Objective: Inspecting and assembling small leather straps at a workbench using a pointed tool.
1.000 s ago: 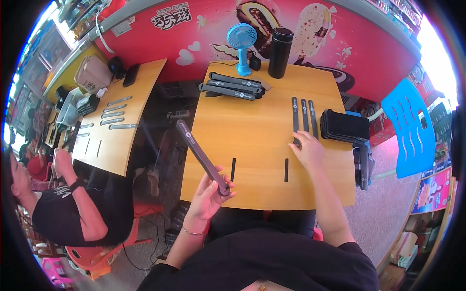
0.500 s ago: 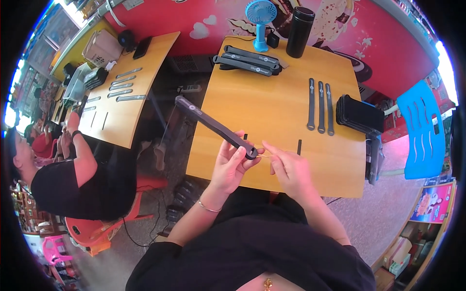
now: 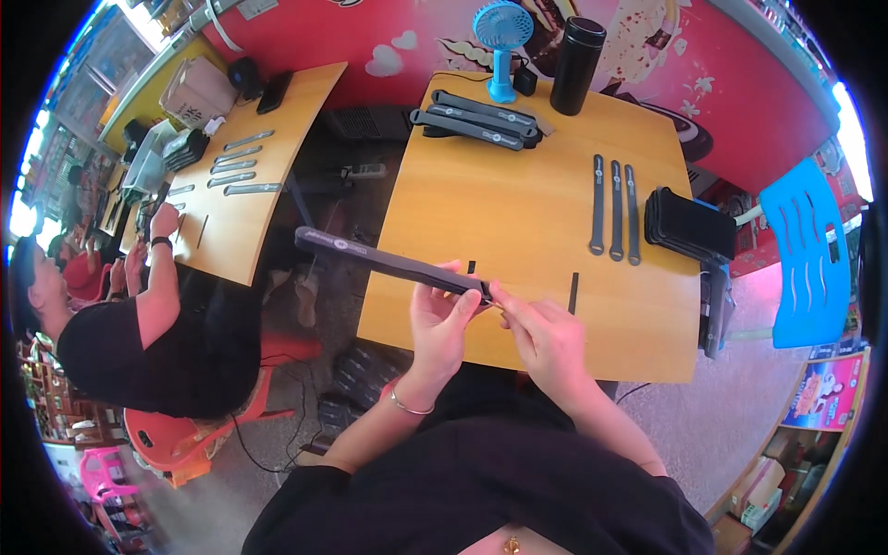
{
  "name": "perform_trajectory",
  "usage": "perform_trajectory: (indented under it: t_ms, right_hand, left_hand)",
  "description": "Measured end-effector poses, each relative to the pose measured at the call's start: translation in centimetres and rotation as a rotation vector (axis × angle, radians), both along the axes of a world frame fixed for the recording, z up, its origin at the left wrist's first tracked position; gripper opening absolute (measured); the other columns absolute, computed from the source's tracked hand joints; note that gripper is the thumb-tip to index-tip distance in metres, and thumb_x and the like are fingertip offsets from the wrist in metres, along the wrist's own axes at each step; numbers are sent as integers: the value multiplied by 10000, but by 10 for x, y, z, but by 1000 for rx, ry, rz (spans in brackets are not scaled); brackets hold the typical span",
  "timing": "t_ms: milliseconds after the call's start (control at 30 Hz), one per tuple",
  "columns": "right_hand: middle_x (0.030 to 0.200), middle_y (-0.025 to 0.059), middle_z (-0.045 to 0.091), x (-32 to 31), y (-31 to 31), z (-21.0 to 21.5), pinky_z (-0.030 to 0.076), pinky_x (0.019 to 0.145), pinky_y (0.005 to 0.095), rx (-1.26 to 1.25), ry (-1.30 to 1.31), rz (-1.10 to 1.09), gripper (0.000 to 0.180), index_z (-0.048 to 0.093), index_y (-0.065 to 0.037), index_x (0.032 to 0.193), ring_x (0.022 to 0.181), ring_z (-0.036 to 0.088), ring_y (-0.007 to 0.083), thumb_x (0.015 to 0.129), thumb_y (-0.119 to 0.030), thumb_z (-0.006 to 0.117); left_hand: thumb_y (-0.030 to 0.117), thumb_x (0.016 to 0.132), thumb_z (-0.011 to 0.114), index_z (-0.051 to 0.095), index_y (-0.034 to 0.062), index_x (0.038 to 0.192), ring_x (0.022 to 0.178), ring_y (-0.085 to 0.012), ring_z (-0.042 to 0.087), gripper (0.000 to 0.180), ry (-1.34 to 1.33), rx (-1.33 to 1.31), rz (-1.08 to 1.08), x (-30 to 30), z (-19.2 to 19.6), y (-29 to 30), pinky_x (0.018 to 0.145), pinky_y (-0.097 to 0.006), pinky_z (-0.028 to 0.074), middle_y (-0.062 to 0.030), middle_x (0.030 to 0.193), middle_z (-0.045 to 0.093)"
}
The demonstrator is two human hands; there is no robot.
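Observation:
My left hand [image 3: 438, 324] is closed around one end of a dark grey fabric strap [image 3: 388, 265]. The rest of the strap sticks out to the left above the table, its rounded tip farthest from me. At the held end, the fingertips of my right hand [image 3: 548, 340] pinch closely together. A sliver of a thin yellowish band [image 3: 491, 302] shows there; my fingers hide most of it. Two short black strips [image 3: 573, 293] lie on the table [image 3: 499, 208] just beyond my hands, one partly behind the strap.
Three grey straps [image 3: 615, 211] lie side by side at right, next to a stack of black pouches [image 3: 689, 225]. A pile of straps [image 3: 476, 120], a blue fan [image 3: 501, 51] and a black bottle [image 3: 578, 65] occupy the far side. Another person [image 3: 139, 324] works at the left table [image 3: 277, 139].
The strap has swung lower and flatter, its free tip moving left and down. My right hand has moved in against the held end, where the thin yellowish band was stretched between my hands.

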State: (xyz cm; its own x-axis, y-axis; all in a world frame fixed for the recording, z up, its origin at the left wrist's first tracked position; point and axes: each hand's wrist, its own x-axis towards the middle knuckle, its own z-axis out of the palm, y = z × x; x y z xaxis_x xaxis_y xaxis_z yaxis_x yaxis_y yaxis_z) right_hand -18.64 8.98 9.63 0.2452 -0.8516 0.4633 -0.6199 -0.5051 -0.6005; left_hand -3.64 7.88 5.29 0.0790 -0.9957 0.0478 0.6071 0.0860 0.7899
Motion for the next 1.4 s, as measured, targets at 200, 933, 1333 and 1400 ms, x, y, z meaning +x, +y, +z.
perform_trajectory:
  t_ms: [200,933,1333,1400]
  right_hand:
    - [730,67,634,3,2,-4,498,589,318,97,-94,-6,488,579,-150,1244,667,636,205,788,18,621]
    - [682,71,626,1,-1,-4,494,571,311,-19,-24,-22,490,635,-143,1181,612,620,204,747,83,620]
    - [725,26,640,13,-2,-1,301,466,181,898,-929,75,307,559,-100,1221,509,401,19,934,-29,477]
    - [691,32,622,17,-1,-5,382,527,196,846,-937,61,309,560,-118,1209,618,560,55,919,-22,513]
  left_hand:
    - [-47,864,592,459,57,1203,979,-204,619,379,-4,-78,42,-4,5,3,869,-359,522,-87,1045,616]
    - [4,877,601,439,67,1195,974,-255,624,363,52,16,44,-5,0,2,840,-402,544,-92,1030,604]
    - [-110,846,577,451,25,1124,1080,-263,589,334,-345,-341,202,-10,6,-5,918,-329,481,-99,1055,552]
    - [-103,847,577,442,34,1127,1077,-288,588,339,-374,-354,198,-10,6,-8,915,-357,482,-113,1069,555]
